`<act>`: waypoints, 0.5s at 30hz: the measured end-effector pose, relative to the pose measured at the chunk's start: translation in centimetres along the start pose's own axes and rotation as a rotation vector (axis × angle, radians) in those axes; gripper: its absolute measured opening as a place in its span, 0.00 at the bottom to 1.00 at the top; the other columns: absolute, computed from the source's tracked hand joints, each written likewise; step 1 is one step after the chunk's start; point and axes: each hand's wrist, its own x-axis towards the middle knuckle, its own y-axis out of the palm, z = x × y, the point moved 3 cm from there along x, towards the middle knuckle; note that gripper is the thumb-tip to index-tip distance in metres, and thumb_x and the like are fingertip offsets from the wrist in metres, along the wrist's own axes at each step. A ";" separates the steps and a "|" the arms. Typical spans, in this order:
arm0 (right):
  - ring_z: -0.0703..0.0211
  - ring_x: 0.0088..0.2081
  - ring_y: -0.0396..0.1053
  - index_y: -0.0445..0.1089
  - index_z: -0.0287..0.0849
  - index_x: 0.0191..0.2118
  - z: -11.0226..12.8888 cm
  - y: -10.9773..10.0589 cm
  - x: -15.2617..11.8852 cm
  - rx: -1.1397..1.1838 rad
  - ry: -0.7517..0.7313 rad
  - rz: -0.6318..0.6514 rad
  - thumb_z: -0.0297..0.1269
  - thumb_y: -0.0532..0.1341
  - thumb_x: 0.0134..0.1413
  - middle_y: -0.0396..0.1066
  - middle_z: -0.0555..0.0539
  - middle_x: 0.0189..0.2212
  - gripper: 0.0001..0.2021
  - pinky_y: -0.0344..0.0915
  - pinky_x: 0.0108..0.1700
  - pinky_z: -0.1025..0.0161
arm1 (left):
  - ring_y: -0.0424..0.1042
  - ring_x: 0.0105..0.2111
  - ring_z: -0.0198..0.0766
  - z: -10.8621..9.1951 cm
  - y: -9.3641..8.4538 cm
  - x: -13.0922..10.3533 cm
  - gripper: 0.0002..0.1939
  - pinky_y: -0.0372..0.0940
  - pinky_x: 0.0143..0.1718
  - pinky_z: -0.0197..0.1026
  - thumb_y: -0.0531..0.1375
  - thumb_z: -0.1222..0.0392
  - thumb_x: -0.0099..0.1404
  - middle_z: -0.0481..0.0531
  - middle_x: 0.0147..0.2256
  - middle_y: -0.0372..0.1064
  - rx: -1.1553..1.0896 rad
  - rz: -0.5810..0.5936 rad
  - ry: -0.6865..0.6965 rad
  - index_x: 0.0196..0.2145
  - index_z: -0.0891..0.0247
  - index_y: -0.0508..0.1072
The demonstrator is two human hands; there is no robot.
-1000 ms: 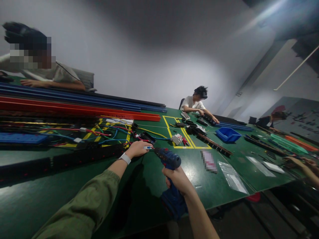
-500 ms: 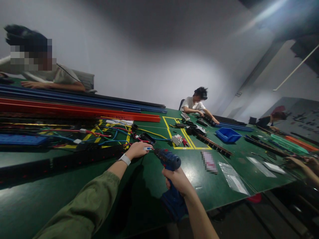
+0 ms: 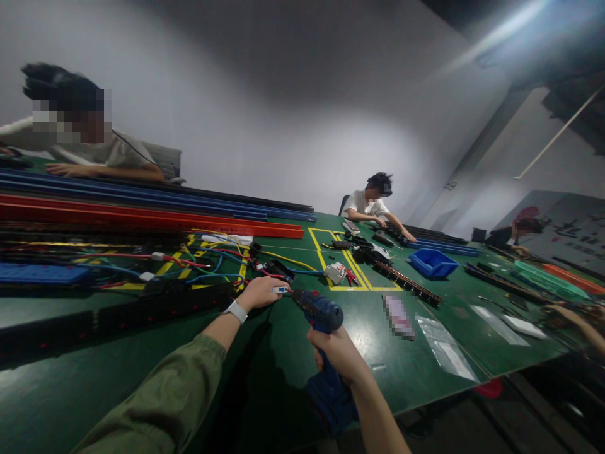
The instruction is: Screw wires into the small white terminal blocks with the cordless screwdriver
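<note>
1. Left hand [image 3: 258,292]: fingers pinched narrowly around a small white-and-blue part [image 3: 280,289], which lies at their tips, toward 3 o'clock.
2. Right hand [image 3: 341,348]: fingers wrapped around the grip of the drill [image 3: 323,311], aimed at 10 o'clock toward the part; contact indiscernible.
3. Blue bin [image 3: 431,266]: on the table [image 3: 151,343], at the drill's 2 o'clock.

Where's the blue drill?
The blue power drill is lower centre in the head view, in the right hand, nose toward the small blue-white piece in the left hand.

Drill [image 3: 322,312] (blue) facing white part [image 3: 280,290].
</note>
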 end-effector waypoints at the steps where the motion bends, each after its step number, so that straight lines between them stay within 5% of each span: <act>1: 0.63 0.13 0.58 0.63 0.43 0.33 0.0 0.0 0.0 0.000 0.001 0.002 0.37 0.59 0.48 0.57 0.59 0.10 0.07 0.54 0.19 0.67 | 0.70 0.50 0.42 0.0 0.0 0.0 0.19 0.60 0.51 0.39 0.56 0.52 0.62 0.39 0.51 0.73 -0.001 0.001 -0.001 0.51 0.38 0.73; 15: 0.64 0.14 0.59 0.63 0.42 0.32 0.2 0.0 -0.2 0.002 0.003 -0.005 0.36 0.59 0.47 0.58 0.58 0.10 0.06 0.53 0.19 0.67 | 0.70 0.51 0.42 0.2 0.2 0.0 0.20 0.61 0.52 0.40 0.56 0.52 0.61 0.41 0.51 0.73 -0.014 0.010 -0.013 0.51 0.39 0.72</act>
